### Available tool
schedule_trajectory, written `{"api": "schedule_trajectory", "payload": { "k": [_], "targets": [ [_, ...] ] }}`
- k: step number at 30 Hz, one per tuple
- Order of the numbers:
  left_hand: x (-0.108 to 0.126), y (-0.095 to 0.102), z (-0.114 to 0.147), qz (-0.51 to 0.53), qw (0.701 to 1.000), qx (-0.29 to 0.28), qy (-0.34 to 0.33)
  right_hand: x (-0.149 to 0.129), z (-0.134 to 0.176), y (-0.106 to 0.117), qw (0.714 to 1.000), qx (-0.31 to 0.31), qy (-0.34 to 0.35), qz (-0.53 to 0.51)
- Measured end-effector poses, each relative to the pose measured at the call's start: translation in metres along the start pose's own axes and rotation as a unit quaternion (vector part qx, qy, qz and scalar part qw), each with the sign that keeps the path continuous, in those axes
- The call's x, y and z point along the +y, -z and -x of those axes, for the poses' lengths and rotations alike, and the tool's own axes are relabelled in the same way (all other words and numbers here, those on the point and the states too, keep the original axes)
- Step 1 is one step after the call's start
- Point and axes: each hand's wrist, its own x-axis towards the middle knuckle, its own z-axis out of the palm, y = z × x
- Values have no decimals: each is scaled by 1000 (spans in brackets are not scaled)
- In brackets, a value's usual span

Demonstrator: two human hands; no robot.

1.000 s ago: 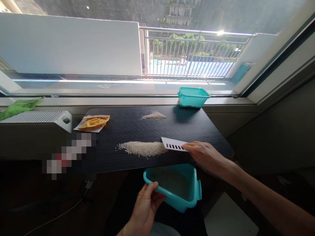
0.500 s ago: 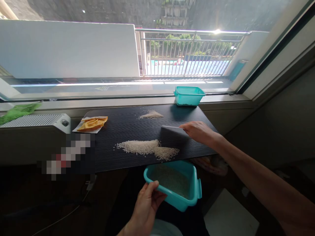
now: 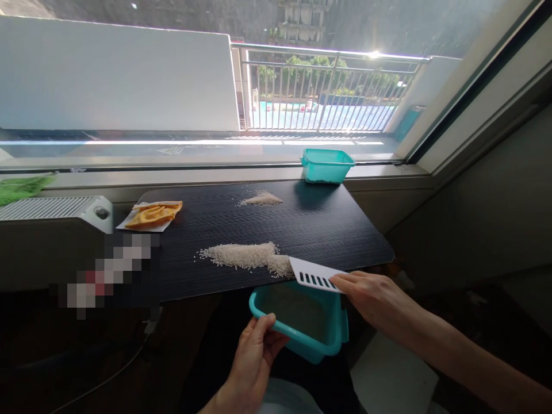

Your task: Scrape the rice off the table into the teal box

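Note:
My left hand (image 3: pixel 254 353) grips the near left rim of a teal plastic container (image 3: pixel 297 339), held just below the table's front edge. Rice grains (image 3: pixel 304 307) lie in its shadowed bottom. With my right hand (image 3: pixel 366 293) I hold a white slotted plastic scraper (image 3: pixel 317 275), tilted over the front edge of the table. Its far end touches the right side of a long pile of rice (image 3: pixel 244 255) on the dark tabletop (image 3: pixel 345 230). Farther back lies a smaller rice heap (image 3: pixel 262 199).
Another teal container (image 3: pixel 328 167) stands at the table's back right by the window. A folded yellow cloth (image 3: pixel 153 215) rests on white paper at the left. Beyond it are a white radiator (image 3: pixel 56 210) and a green cloth (image 3: pixel 26 187). A cable (image 3: pixel 116 379) hangs at the lower left.
My right hand has brought the scraper from the table's right middle toward me, to the right end of the front rice pile. My left hand still holds the container under the edge.

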Motion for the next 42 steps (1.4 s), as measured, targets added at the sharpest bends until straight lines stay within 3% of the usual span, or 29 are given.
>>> {"api": "schedule_trajectory", "payload": {
  "k": [4, 7, 12, 15, 18, 24, 34, 38, 42],
  "targets": [
    [-1, 2, -1, 0, 1000, -12, 1, -10, 20, 7, 998, -1, 15, -56],
    [0, 3, 0, 0, 1000, -11, 0, -11, 16, 23, 998, -6, 26, -64],
    [4, 7, 3, 0, 1000, -4, -6, -3, -41, 45, 1000, 3, 3, 7],
    [7, 9, 5, 2, 1000, 3, -13, 2, -79, 47, 999, 4, -3, 53],
    [10, 10, 5, 5, 1000, 14, -16, 1, -94, 45, 997, -6, 4, 73],
    [11, 11, 2, 13, 999, 24, -18, -6, -61, 45, 999, -46, 24, 9],
    [10, 13, 2, 7, 1000, 9, -15, -16, -3, 33, 994, -51, 57, -76],
    [11, 12, 4, 6, 1000, 14, -9, -10, -13, 45, 996, -41, 49, -57],
    [14, 12, 5, 4, 1000, 25, -14, 2, -55, 53, 1000, -2, 26, -6]
  ]
}}
